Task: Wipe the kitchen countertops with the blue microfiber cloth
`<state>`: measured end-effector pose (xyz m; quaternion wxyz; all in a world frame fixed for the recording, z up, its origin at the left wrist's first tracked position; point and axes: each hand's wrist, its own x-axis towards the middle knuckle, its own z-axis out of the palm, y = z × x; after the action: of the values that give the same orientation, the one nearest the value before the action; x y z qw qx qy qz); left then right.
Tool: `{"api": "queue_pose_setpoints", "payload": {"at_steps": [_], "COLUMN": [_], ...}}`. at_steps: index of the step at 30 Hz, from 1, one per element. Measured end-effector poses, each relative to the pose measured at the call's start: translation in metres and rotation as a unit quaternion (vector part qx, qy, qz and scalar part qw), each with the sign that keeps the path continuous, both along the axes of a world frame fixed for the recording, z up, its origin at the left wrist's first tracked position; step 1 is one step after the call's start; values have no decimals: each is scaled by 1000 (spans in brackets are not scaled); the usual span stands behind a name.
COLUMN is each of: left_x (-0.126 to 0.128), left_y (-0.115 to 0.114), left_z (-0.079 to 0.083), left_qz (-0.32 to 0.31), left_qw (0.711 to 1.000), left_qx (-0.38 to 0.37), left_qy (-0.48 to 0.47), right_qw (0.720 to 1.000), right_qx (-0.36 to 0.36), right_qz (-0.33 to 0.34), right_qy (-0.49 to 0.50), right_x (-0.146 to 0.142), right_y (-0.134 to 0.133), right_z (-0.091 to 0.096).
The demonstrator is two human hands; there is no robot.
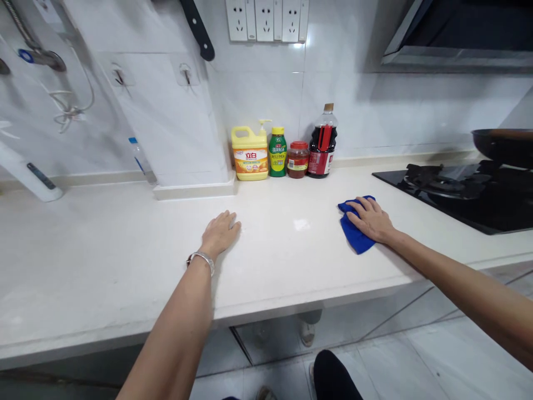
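Observation:
A blue cloth (355, 232) lies on the white countertop (287, 244), partly bunched up. My right hand (371, 219) presses down on it, palm low and fingers curved over its upper part, holding it against the surface. Some of the cloth under the palm is hidden. To the left, my left hand (220, 233) rests on the countertop with its fingers loosely spread and nothing in it. A silver bracelet (201, 261) circles that wrist.
Against the back wall stand a yellow detergent jug (250, 158), a green bottle (277, 153), a red-lidded jar (297, 160) and a dark sauce bottle (322, 144). A black gas stove (453, 191) with a pan (499, 145) is at right. A knife (197, 30) hangs above a wall pillar.

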<state>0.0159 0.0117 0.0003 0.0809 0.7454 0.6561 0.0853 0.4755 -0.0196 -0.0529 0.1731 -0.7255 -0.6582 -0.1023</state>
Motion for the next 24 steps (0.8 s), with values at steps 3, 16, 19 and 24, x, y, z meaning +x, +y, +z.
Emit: {"api": "queue_pose_setpoints", "payload": {"at_steps": [3,16,19,24], "left_x": [0,1,2,3], "left_y": [1,3,2,1], "left_z": [-1,-4,-3,-1], "left_qz": [-1,-7,-4,5], "left_qw": [1000,1000,1000,999], "left_qx": [0,16,9,1], "left_qy": [-1,-19,-25,-38], "right_qw": [1000,990,989,979], "right_qx": [16,30,18,-23], "right_qz": [10,123,141,200], "right_qy": [-15,-61,-51,-21], "right_x": [-6,-109,-133,-173], "right_y": [-18,-101,-107,-102], "right_z": [-3,5,11,24]}}
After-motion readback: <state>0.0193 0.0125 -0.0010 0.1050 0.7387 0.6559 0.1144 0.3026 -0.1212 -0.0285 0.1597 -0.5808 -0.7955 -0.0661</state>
